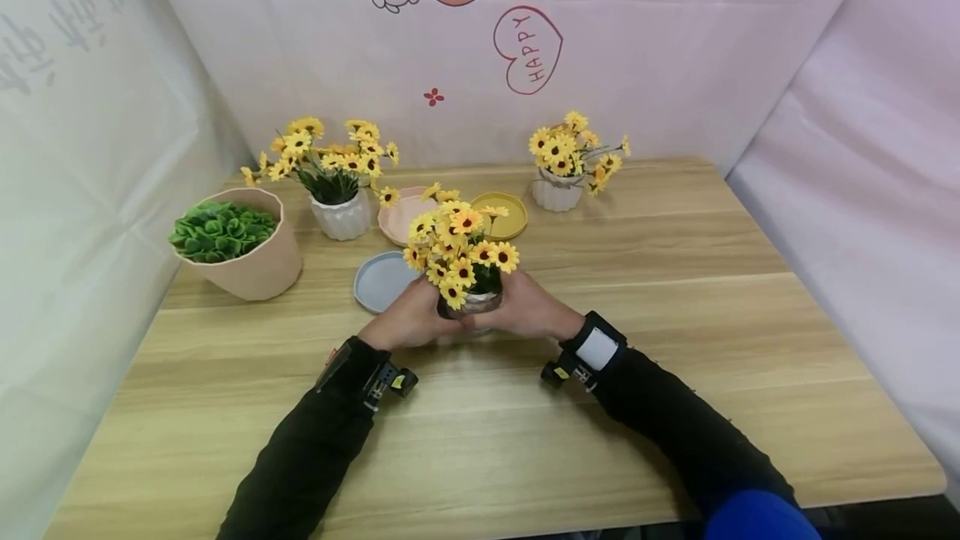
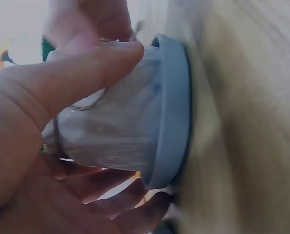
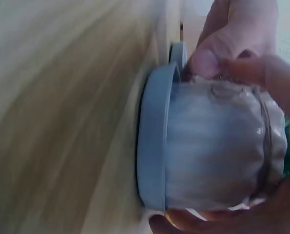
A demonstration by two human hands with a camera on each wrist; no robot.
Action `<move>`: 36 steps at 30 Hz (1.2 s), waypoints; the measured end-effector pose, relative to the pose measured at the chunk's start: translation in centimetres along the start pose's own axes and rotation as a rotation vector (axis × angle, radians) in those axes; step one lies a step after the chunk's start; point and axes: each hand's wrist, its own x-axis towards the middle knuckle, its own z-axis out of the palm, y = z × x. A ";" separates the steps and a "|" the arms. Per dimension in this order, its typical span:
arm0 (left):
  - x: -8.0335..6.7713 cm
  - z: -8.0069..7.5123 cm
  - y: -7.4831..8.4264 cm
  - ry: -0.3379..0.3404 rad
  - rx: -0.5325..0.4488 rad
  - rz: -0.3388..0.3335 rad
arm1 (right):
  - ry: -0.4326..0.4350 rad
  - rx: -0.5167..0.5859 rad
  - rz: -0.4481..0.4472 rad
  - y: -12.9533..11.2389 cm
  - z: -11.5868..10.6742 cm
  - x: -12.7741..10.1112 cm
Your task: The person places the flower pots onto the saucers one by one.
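Note:
Both my left hand (image 1: 412, 313) and my right hand (image 1: 531, 307) grip one white ribbed flowerpot (image 2: 110, 126) from opposite sides. Yellow daisy-like flowers (image 1: 457, 248) rise out of it. Twine is wrapped round the pot's upper part. In the right wrist view the pot's base stands within the rim of a grey-blue saucer (image 3: 152, 141), which lies on the wooden table. My thumbs lie along the near side of the pot, and the fingers curve round its sides. From the head view, the hands and blooms hide most of this pot and saucer.
Behind my left hand lies a second grey-blue saucer (image 1: 378, 283). Pink (image 1: 397, 227) and yellow (image 1: 510, 219) saucers lie farther back. Two more flowerpots (image 1: 342, 219) (image 1: 557, 192) stand at the rear. A larger pink pot (image 1: 262, 269) with green leaves stands at left.

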 end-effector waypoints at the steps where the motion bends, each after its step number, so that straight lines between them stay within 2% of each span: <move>1: -0.1 -0.1 0.2 -0.002 -0.002 -0.009 | -0.016 -0.011 0.000 0.0 -0.1 -0.1; 2: -0.3 -0.3 1.3 -0.002 -0.008 -0.041 | -0.028 -0.024 -0.003 0.0 -0.3 -0.2; 6: -0.4 -0.6 2.0 -0.001 -0.035 -0.087 | -0.046 -0.086 0.003 0.2 -0.5 -0.4; 10: -0.5 -0.4 2.3 -0.004 -0.022 -0.120 | -0.017 -0.183 -0.010 0.4 -0.3 -0.5; 14: -0.4 0.0 2.2 0.020 -0.023 -0.114 | 0.022 -0.248 -0.051 0.5 0.0 -0.3; 20: -0.5 0.4 2.2 0.057 -0.018 -0.086 | 0.034 -0.268 -0.073 0.4 -0.2 -0.5; 25: -0.2 0.8 2.5 0.053 -0.013 -0.085 | 0.025 -0.265 -0.071 0.5 -0.6 -1.0; 30: 0.6 1.3 2.8 0.045 -0.015 -0.045 | 0.035 -0.243 -0.043 0.6 -1.2 -1.7; 36: 1.6 2.0 3.2 0.020 -0.023 -0.023 | 0.045 -0.268 -0.010 1.0 -2.0 -2.6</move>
